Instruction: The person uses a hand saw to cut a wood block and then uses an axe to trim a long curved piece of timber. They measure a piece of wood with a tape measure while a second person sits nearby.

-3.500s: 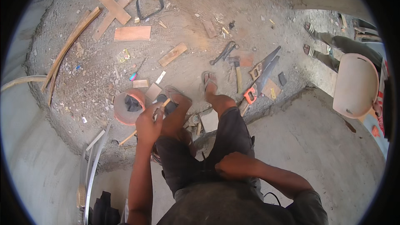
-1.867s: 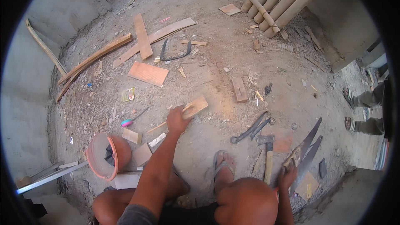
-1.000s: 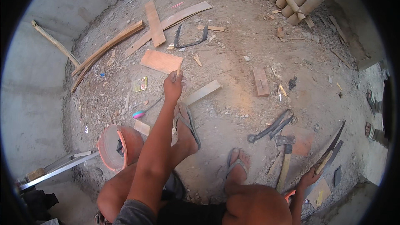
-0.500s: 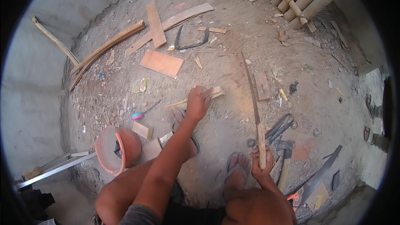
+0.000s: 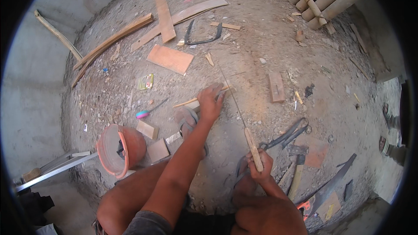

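My right hand (image 5: 261, 167) is closed round the wooden handle of a long machete (image 5: 252, 148). Its narrow blade, seen almost edge-on, points away and to the left. Under my left hand (image 5: 210, 101) lies a thin wooden stick (image 5: 185, 103), gripped by my fingers against a pale wood block (image 5: 195, 106) on the ground. The stick's far end shows just right of my fingers, where the blade passes close by; whether they touch I cannot tell. My sandalled left foot (image 5: 187, 119) is beside the block.
An orange bucket (image 5: 135, 148) stands left of my legs. On the right lie a hammer (image 5: 299, 156), a handsaw (image 5: 328, 191) and black straps (image 5: 287, 135). Planks (image 5: 170, 59) and a wooden beam (image 5: 117, 39) lie ahead. A bamboo bundle (image 5: 333, 2) is at the far right.
My right hand has moved left with the machete, and its blade has swung over toward the stick's far end. My left hand has shifted slightly right and its fingers have spread somewhat.
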